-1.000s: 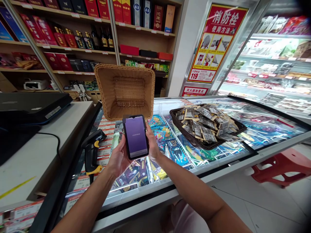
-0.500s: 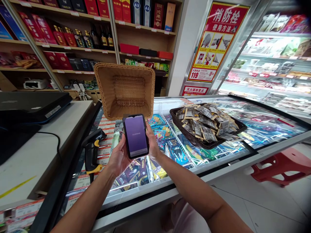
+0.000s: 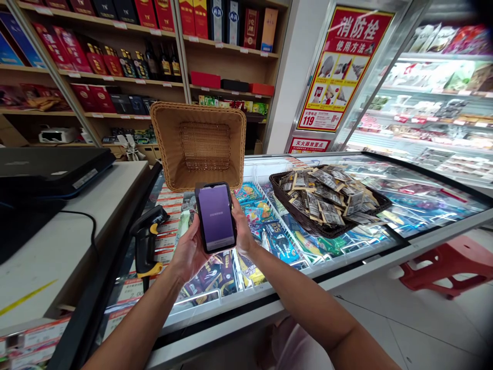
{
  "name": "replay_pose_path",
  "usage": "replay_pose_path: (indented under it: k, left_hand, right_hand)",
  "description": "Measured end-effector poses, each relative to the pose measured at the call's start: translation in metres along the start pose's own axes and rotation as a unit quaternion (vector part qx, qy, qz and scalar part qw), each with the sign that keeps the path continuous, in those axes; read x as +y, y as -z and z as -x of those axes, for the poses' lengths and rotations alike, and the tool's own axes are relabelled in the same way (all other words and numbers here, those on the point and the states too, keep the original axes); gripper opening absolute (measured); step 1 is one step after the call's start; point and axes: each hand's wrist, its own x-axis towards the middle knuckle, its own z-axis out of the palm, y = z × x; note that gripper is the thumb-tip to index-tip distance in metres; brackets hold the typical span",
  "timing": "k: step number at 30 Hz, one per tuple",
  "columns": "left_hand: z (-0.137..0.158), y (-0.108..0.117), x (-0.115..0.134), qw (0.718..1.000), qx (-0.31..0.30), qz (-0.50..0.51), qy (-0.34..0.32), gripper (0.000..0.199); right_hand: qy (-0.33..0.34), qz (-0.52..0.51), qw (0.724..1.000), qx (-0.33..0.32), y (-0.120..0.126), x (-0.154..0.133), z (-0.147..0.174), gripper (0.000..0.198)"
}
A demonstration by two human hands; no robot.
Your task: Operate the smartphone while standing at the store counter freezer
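Noted a phone [image 3: 215, 217] held upright in both hands, above the near end of a glass-topped chest freezer [image 3: 346, 267] and clear of its lid. Found the left hand [image 3: 188, 252] cupped under the lower left corner, fingers curled round the back and grasping the case. Found the right hand [image 3: 242, 231] closed on the right edge, thumb laid along the side and off the glass. Recorded the screen lit plain purple with one line of small text, too small to read. Judged the step in hand as waiting on, or reading, that screen; saw no digit pressing it. Judged that any next input would call for one thumb freed to reach the screen while the other hand kept its grasp, since the phone hung over the glass with nothing under it. Logged a tan wicker basket [image 3: 198, 146] tipped on its side just behind the phone, mouth toward the camera. Logged a dark tray [image 3: 281, 198] heaped with small sachets to the right on the lid. Logged a black-and-yellow barcode scanner [image 3: 145, 241] standing to the left beside the white counter [image 3: 57, 257], well apart from both hands.
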Motion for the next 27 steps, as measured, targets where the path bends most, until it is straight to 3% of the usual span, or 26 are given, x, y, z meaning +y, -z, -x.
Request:
replay_pose_path:
  k: [5, 27]
  left_hand:
    - [0.0001, 0.0005, 0.0008, 1.000, -0.012, -0.005, -0.002, 0.051]
    - [0.0050, -0.0054, 0.0020, 1.000, 0.008, -0.016, 0.005, 0.052]
  right_hand:
    - [0.009, -0.041, 0.999, -0.003, 0.0008, 0.0036, -0.0011, 0.060]
    - [0.006, -0.047, 0.999, -0.004, 0.0004, 0.0041, -0.0008, 0.060]
